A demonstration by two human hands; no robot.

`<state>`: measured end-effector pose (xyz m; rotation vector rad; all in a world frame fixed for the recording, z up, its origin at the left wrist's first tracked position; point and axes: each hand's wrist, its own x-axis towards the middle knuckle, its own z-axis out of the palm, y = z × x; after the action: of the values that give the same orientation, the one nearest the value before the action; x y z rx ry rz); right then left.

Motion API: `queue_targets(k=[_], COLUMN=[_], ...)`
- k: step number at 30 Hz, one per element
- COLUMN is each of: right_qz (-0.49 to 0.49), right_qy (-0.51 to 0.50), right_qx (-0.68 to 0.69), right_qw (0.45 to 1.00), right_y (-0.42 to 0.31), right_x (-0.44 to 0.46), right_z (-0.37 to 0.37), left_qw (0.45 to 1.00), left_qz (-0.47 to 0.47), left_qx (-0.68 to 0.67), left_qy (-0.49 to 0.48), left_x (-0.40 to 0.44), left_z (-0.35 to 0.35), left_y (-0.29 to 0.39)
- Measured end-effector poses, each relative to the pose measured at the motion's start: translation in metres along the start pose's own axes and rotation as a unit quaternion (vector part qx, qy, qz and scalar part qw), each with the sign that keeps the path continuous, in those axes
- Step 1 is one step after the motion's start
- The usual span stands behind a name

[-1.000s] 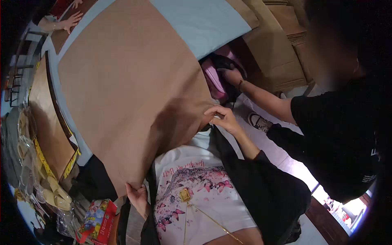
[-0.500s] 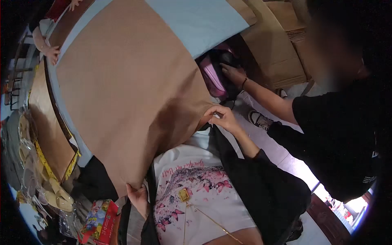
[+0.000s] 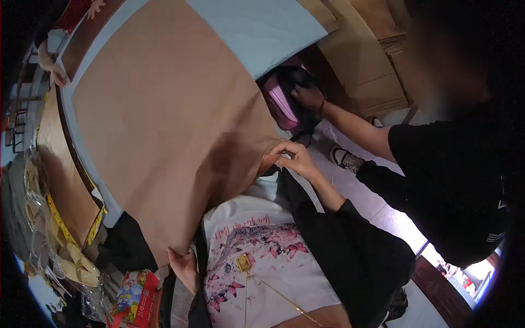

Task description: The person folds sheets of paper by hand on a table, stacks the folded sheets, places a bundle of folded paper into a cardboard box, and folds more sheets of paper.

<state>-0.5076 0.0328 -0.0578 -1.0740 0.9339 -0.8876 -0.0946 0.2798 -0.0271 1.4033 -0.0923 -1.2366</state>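
A large brown sheet (image 3: 158,104) lies over a light blue sheet (image 3: 262,33), its near edge hanging toward my body. At the lower left, my left hand (image 3: 184,268) pinches one corner of the brown sheet. My right hand (image 3: 294,158) grips the opposite near corner between thumb and fingers, close to my waist. Between the two hands the sheet sags in a shadowed fold. Whatever lies under the sheets at the middle is hidden.
A person in black at the right reaches to a pink and black bag (image 3: 281,101). Another person's hands are at the top left. Cardboard (image 3: 366,60), a wooden board (image 3: 63,164), yellow tape measure (image 3: 60,221), wrapped shoes (image 3: 76,265) and a red packet (image 3: 134,300) lie around.
At the top left, the other person's lower hand has moved left and down to the sheet's edge. The brown sheet has shifted slightly left in view. My hands keep their hold.
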Motion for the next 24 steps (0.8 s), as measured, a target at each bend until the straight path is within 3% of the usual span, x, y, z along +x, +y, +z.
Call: queue_targets(k=[4,10,12,13,15,16,18,20,22,24], right_qz=[0.002,-0.009,-0.015,-0.015,-0.124,-0.115,-0.201,-0.240,-0.251,-0.241], right_qy=[0.001,-0.005,0.008,0.006,0.046,0.058,0.082,0.086,0.054,-0.003], right_qx=[-0.002,-0.008,-0.029,-0.028,-0.198,-0.174,-0.299,-0.302,-0.299,-0.388], right_qw=[1.000,1.000,0.999,0.999,0.971,0.976,0.929,0.918,0.919,0.889], right_y=[0.003,0.006,-0.003,-0.001,-0.001,-0.003,-0.006,-0.020,-0.043,-0.056], right_x=[0.000,0.001,0.001,0.002,0.006,0.005,0.010,0.016,0.022,0.022], right_z=[-0.001,0.000,0.003,0.002,0.000,-0.001,-0.013,-0.016,-0.022,-0.036], left_qw=[0.995,0.992,0.983,0.983,0.999,0.999,0.978,0.992,0.955,0.948], left_qz=[0.073,-0.083,-0.066,-0.064,0.007,0.034,-0.068,-0.008,-0.089,-0.064], left_qx=[0.071,-0.096,-0.127,-0.126,-0.016,0.020,-0.148,-0.032,-0.243,-0.252], left_qy=[-0.022,0.006,0.113,0.114,0.048,0.030,0.130,0.119,0.146,0.186], left_x=[-0.005,0.000,-0.001,-0.001,-0.001,-0.001,0.002,-0.002,0.002,-0.008], left_z=[0.009,0.013,0.018,0.015,0.008,0.004,0.022,0.010,0.036,0.055], left_y=[0.000,0.010,0.009,0.007,0.002,-0.001,0.004,-0.002,0.001,0.006])
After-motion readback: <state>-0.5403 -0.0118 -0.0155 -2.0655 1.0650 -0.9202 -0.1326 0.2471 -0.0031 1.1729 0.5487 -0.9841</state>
